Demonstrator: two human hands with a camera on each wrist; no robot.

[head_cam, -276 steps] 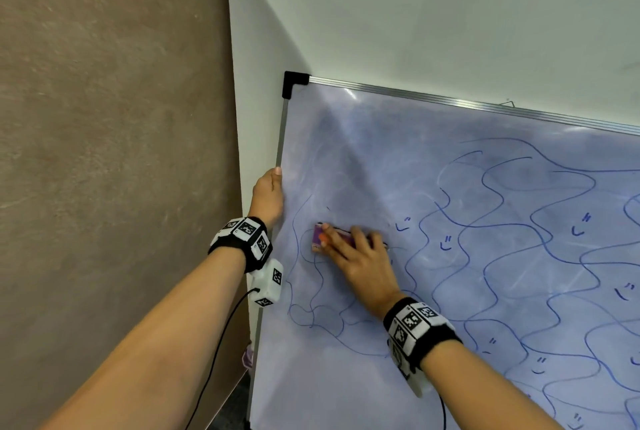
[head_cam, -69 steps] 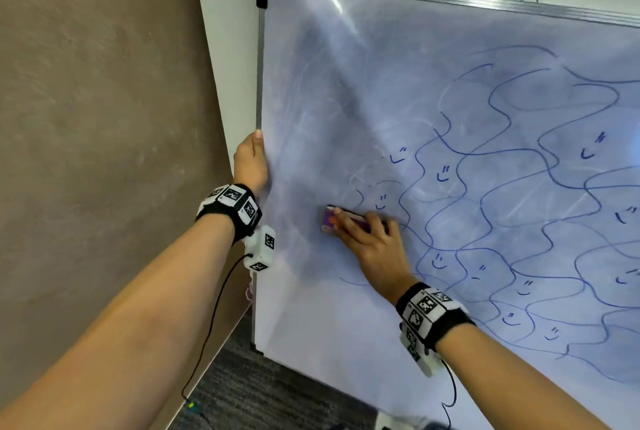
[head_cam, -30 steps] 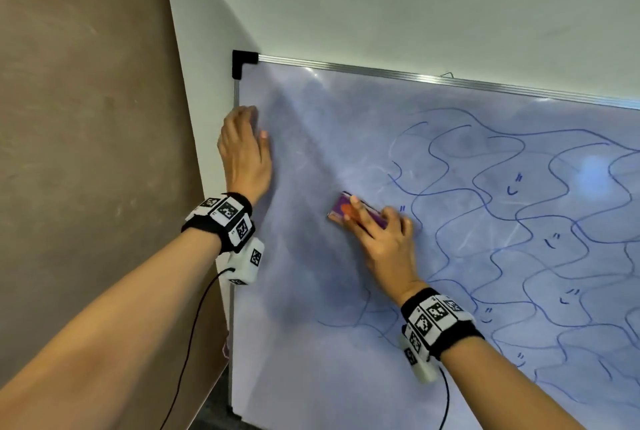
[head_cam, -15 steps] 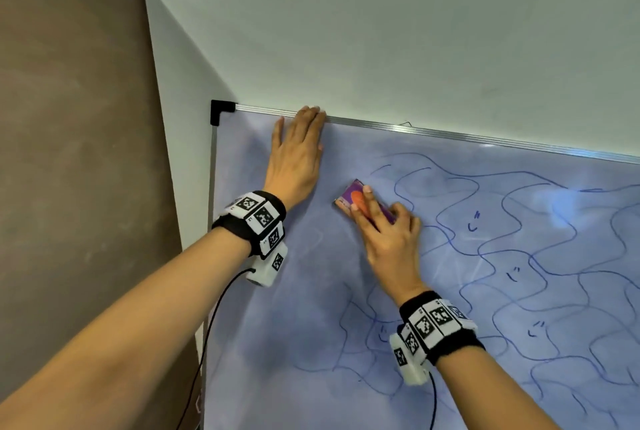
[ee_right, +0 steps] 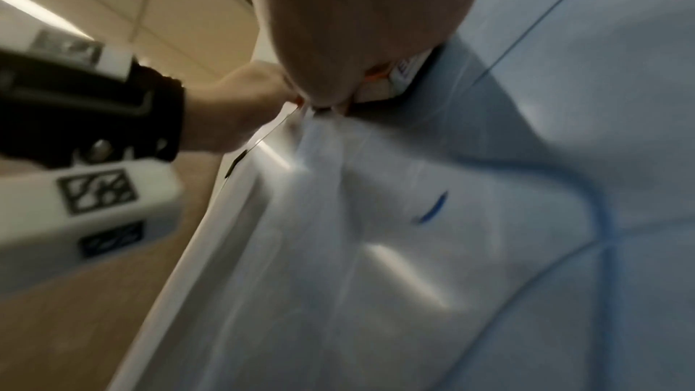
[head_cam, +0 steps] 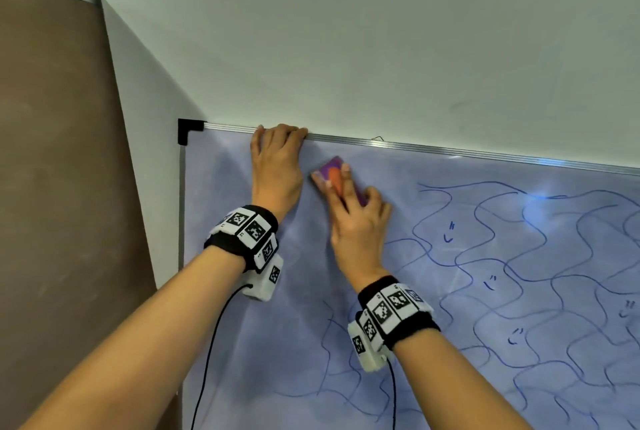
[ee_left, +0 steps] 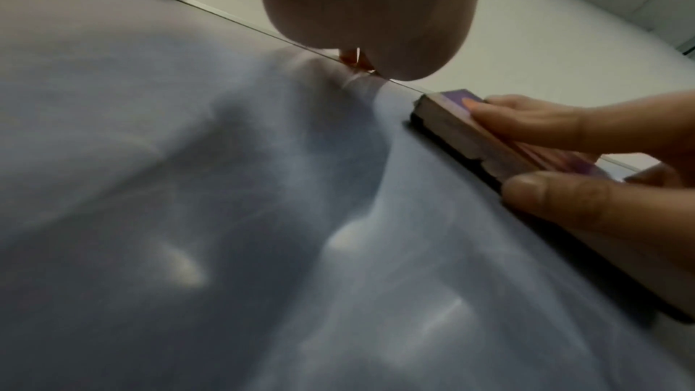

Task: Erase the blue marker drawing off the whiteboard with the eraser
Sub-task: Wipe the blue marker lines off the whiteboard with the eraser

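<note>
The whiteboard (head_cam: pixel 242 343) leans on the wall, its upper left part wiped to a pale smear. Blue wavy marker lines (head_cam: pixel 519 256) and small marks cover its right and lower part. My right hand (head_cam: pixel 349 211) grips the purple eraser (head_cam: pixel 334 166) and presses it flat on the board just under the top frame; thumb and fingers pinch its sides in the left wrist view, eraser (ee_left: pixel 462 127). My left hand (head_cam: pixel 277 159) lies on the board beside it, fingers hooked over the top frame (head_cam: pixel 450 150).
A black corner cap (head_cam: pixel 185 130) marks the board's top left corner. A brown wall panel (head_cam: pixel 62 187) stands to the left and a white wall (head_cam: pixel 346 48) rises above the board. Wrist camera cables hang below both arms.
My right hand has slid the eraser up and left towards the top frame. My left hand's fingers, flat on the board before, now curl over the top frame.
</note>
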